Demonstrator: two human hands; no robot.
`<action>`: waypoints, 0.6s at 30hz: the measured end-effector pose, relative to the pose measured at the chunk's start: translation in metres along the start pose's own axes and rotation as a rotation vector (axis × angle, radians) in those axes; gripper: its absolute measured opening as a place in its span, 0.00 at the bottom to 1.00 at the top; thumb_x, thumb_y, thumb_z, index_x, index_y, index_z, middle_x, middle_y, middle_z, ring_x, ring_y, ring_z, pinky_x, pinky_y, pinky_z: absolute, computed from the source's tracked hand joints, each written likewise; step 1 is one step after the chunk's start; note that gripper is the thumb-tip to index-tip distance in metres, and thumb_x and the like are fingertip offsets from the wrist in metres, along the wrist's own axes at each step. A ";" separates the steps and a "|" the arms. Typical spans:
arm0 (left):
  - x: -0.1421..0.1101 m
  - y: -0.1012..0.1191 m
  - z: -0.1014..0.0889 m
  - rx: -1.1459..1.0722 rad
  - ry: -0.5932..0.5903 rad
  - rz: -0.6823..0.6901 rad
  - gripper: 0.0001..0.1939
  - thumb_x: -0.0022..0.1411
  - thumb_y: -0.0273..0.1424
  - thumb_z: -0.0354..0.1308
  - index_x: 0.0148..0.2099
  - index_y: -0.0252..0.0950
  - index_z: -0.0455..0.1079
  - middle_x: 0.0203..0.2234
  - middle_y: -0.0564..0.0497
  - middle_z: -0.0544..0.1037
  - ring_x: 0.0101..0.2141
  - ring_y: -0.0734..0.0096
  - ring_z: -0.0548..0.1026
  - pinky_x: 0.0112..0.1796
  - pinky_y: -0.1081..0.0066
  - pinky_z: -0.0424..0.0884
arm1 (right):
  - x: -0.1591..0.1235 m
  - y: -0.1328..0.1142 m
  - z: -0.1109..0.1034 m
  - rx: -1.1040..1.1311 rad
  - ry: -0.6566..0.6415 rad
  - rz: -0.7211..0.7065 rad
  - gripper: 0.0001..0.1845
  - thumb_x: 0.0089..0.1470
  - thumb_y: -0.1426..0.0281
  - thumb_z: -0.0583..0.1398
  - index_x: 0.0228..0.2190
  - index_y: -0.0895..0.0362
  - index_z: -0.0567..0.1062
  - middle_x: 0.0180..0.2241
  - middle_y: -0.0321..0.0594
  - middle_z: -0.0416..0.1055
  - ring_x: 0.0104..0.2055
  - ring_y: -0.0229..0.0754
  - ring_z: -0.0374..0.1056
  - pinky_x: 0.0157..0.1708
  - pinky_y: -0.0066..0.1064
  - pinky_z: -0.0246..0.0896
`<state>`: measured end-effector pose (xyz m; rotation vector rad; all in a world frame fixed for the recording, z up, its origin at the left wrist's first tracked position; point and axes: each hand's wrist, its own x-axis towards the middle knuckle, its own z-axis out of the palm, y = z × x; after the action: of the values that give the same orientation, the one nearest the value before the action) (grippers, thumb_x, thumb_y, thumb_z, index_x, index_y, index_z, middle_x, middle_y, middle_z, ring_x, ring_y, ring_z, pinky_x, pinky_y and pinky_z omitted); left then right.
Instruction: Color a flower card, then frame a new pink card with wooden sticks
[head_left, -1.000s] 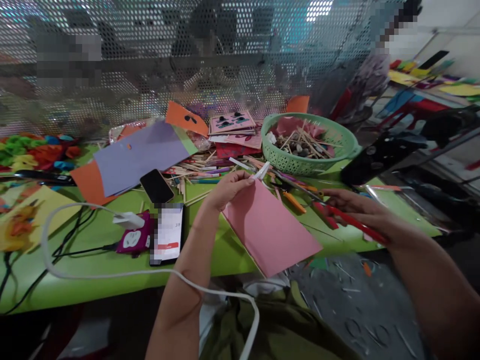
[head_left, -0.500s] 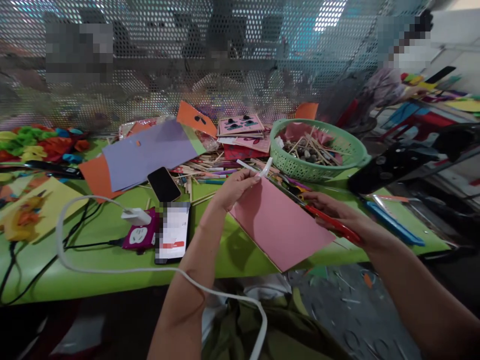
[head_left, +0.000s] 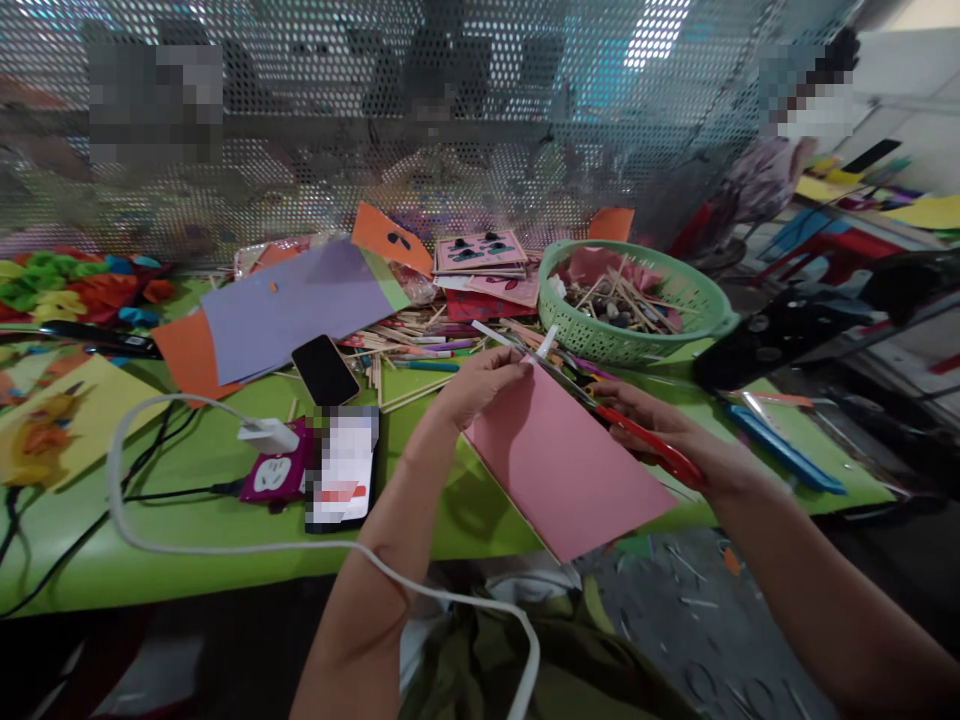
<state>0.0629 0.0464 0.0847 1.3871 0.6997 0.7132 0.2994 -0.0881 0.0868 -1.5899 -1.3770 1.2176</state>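
Note:
My left hand (head_left: 487, 383) pinches the far left corner of a pink sheet of paper (head_left: 570, 455), which is held tilted over the front edge of the table. My right hand (head_left: 667, 430) is closed round the red handles of a pair of scissors (head_left: 645, 440). The scissor blades lie along the sheet's upper right edge and point toward my left hand. At the blade tips a narrow white strip (head_left: 548, 341) sticks up by the pink corner. Whether the blades are parted is hard to make out.
A green basket (head_left: 637, 340) of sticks and stones stands behind my hands. Purple paper (head_left: 292, 310), a dark phone (head_left: 325, 370), a lit phone (head_left: 345, 470) and a purple power socket (head_left: 277, 465) lie leftward. A white cable (head_left: 247, 548) crosses my left arm. A person (head_left: 765, 180) is at the far right.
The scissors and my right hand have shifted slightly left, toward my left hand. The pink sheet's near corner has dropped a little, and the white strip has tilted to the right.

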 end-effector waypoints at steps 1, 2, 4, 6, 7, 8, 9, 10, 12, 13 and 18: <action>0.000 0.000 0.000 -0.003 0.001 -0.001 0.16 0.57 0.40 0.66 0.29 0.38 0.63 0.25 0.57 0.61 0.29 0.73 0.56 0.33 0.70 0.54 | 0.000 0.000 0.001 0.003 -0.002 0.006 0.35 0.49 0.46 0.70 0.57 0.42 0.74 0.46 0.41 0.79 0.44 0.50 0.77 0.36 0.37 0.78; 0.000 0.000 0.001 -0.007 0.005 -0.001 0.16 0.57 0.39 0.65 0.28 0.38 0.63 0.25 0.57 0.61 0.29 0.73 0.56 0.33 0.70 0.54 | 0.000 0.000 0.001 0.011 -0.001 0.015 0.36 0.49 0.46 0.70 0.57 0.43 0.74 0.45 0.41 0.79 0.42 0.49 0.77 0.35 0.36 0.77; -0.001 0.001 0.002 -0.012 0.016 0.000 0.15 0.58 0.38 0.65 0.29 0.38 0.63 0.25 0.56 0.61 0.29 0.72 0.57 0.34 0.70 0.55 | 0.000 -0.001 0.003 0.045 0.009 0.039 0.39 0.47 0.46 0.71 0.57 0.44 0.74 0.44 0.41 0.78 0.40 0.48 0.75 0.32 0.34 0.75; -0.001 0.001 0.002 -0.019 0.023 0.005 0.15 0.59 0.37 0.65 0.29 0.38 0.63 0.25 0.56 0.62 0.29 0.72 0.57 0.34 0.70 0.55 | -0.001 -0.002 0.005 0.083 0.022 0.066 0.41 0.44 0.46 0.72 0.57 0.45 0.74 0.44 0.40 0.78 0.39 0.47 0.75 0.31 0.33 0.73; 0.000 0.000 0.002 -0.021 0.024 0.009 0.15 0.59 0.37 0.65 0.29 0.38 0.63 0.26 0.56 0.62 0.29 0.72 0.57 0.34 0.70 0.55 | -0.001 -0.002 0.005 0.100 0.026 0.078 0.42 0.43 0.45 0.73 0.57 0.45 0.74 0.43 0.40 0.78 0.39 0.47 0.74 0.31 0.32 0.72; 0.000 0.000 0.001 -0.023 0.022 0.013 0.15 0.59 0.38 0.65 0.29 0.38 0.63 0.26 0.56 0.61 0.29 0.73 0.57 0.34 0.70 0.55 | -0.001 -0.003 0.006 0.114 0.026 0.087 0.42 0.42 0.45 0.73 0.56 0.45 0.74 0.44 0.40 0.78 0.38 0.47 0.74 0.30 0.32 0.71; 0.000 -0.001 0.001 -0.023 0.019 0.018 0.15 0.58 0.38 0.65 0.29 0.38 0.63 0.26 0.56 0.61 0.29 0.73 0.57 0.34 0.70 0.54 | -0.002 -0.003 0.007 0.123 0.024 0.092 0.42 0.42 0.45 0.74 0.56 0.45 0.74 0.44 0.41 0.79 0.37 0.46 0.74 0.29 0.32 0.70; 0.001 -0.002 0.000 -0.022 0.016 0.023 0.16 0.58 0.38 0.65 0.29 0.38 0.63 0.26 0.56 0.61 0.29 0.73 0.57 0.34 0.70 0.54 | -0.002 -0.003 0.007 0.131 0.020 0.093 0.41 0.41 0.45 0.74 0.55 0.45 0.75 0.45 0.41 0.79 0.37 0.46 0.74 0.29 0.32 0.70; 0.002 -0.004 0.000 -0.024 0.013 0.031 0.16 0.57 0.39 0.66 0.29 0.38 0.62 0.26 0.56 0.61 0.30 0.73 0.57 0.34 0.70 0.54 | -0.002 -0.003 0.009 0.147 0.014 0.089 0.39 0.41 0.45 0.74 0.53 0.45 0.75 0.47 0.41 0.79 0.39 0.47 0.75 0.29 0.32 0.71; 0.003 -0.006 -0.001 -0.027 0.009 0.029 0.16 0.56 0.40 0.66 0.29 0.38 0.63 0.27 0.56 0.62 0.30 0.73 0.57 0.35 0.70 0.55 | -0.002 -0.002 0.009 0.157 0.010 0.090 0.39 0.41 0.45 0.74 0.52 0.45 0.76 0.48 0.41 0.79 0.40 0.47 0.75 0.29 0.31 0.71; 0.004 -0.007 0.001 -0.051 -0.010 0.008 0.19 0.53 0.42 0.69 0.30 0.38 0.63 0.27 0.56 0.64 0.31 0.72 0.59 0.37 0.70 0.57 | 0.000 0.002 0.012 0.184 0.023 0.099 0.36 0.42 0.45 0.74 0.50 0.46 0.74 0.44 0.39 0.79 0.39 0.46 0.76 0.30 0.30 0.72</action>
<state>0.0664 0.0491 0.0775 1.3470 0.6646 0.7257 0.2889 -0.0891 0.0810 -1.5522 -1.1480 1.3403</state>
